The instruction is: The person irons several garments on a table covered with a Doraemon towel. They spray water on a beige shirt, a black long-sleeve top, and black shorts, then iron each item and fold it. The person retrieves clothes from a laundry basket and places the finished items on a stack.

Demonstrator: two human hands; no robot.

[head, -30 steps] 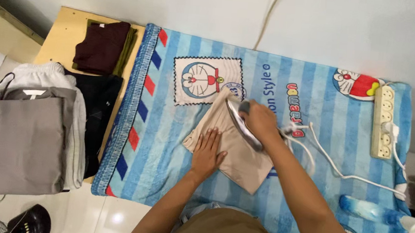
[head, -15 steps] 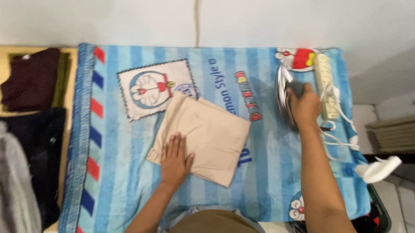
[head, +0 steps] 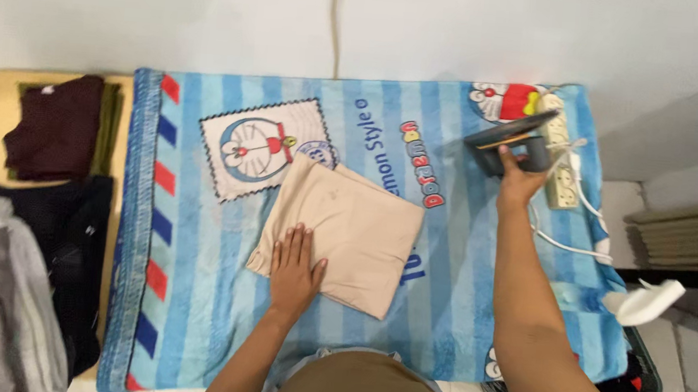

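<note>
A folded beige cloth [head: 351,225] lies in the middle of a blue striped blanket [head: 440,303] with cartoon prints. My left hand [head: 295,268] rests flat on the cloth's near left part, fingers spread. Far to the right, my right hand [head: 517,174] grips the handle of a dark electric iron [head: 510,136], which stands tilted up on its heel near the blanket's far right corner. The iron's white cord [head: 566,238] trails along the right edge.
A white power strip [head: 563,167] lies by the iron. Folded dark garments [head: 56,123] sit on a yellow surface at left, with black and grey clothes [head: 19,278] below them. A white wall runs along the back. A black basket [head: 633,388] sits at lower right.
My right hand has carried the iron off the beige cloth to the blanket's far right and stood it up. My left hand has stayed on the cloth.
</note>
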